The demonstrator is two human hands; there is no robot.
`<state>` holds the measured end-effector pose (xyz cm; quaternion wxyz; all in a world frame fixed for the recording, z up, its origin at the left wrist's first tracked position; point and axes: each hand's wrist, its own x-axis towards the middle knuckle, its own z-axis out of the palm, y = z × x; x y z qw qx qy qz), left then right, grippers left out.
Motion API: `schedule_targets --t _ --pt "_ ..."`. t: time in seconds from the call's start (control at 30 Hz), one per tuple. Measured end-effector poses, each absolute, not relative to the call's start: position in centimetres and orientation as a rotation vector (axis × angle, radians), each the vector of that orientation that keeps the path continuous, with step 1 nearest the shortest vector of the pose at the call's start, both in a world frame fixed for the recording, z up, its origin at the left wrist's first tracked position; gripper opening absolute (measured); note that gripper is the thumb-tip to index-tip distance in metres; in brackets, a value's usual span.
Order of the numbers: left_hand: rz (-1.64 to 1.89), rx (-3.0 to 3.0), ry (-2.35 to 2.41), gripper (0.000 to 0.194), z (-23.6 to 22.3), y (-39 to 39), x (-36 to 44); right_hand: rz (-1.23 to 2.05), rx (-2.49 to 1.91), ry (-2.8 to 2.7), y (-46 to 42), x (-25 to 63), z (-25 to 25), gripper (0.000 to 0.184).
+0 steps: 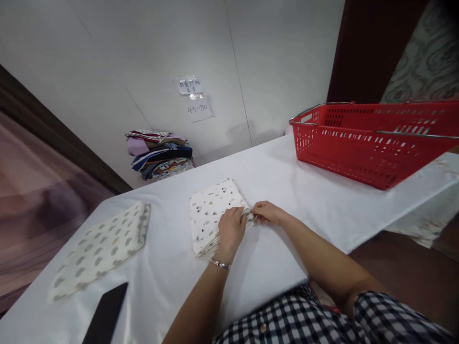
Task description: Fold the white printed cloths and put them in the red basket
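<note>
The small-print cloth [210, 210] is pinched at its bunched corner between the fingers of both hands, left [232, 228] and right [267, 212], above the table [168, 286].

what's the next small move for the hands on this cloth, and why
Probably smooth the bunched edge flat with the right hand while the left hand steadies the folded cloth: that edge is crumpled at the fingertips, but the top looks mostly flat.
</note>
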<state>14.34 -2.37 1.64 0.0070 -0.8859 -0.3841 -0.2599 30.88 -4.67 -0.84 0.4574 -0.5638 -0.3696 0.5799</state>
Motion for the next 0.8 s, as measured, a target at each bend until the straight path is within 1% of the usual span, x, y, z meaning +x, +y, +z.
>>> schedule_targets --t 0.2,0.47,0.63,0.7,0.77,0.8 --pt "-0.726 -2.795 -1.234 0.018 1.2 -2.4 15.0 1.358 -1.346 -0.889 -4.6 30.9 -0.8 0.007" --pt "-0.627 -2.858 -1.259 0.023 0.7 -3.9 15.3 1.289 -1.342 -0.965 -4.6 31.0 -0.7 0.013" --pt "-0.575 -2.784 -1.236 0.039 0.0 -4.2 15.2 1.254 -1.346 -1.004 -4.6 31.1 -0.9 0.009" --pt "-0.561 -2.760 -1.238 0.036 -0.1 -3.9 15.1 1.262 -1.343 -0.998 -4.6 31.1 -1.0 0.008" --pt "-0.548 -2.757 -1.244 0.027 0.2 -3.6 15.1 1.288 -1.332 -0.973 -4.7 31.3 -0.8 0.006" --pt "-0.550 -2.761 -1.244 0.025 0.4 -3.4 15.1 1.295 -1.341 -0.947 -4.8 31.3 -0.7 0.008"
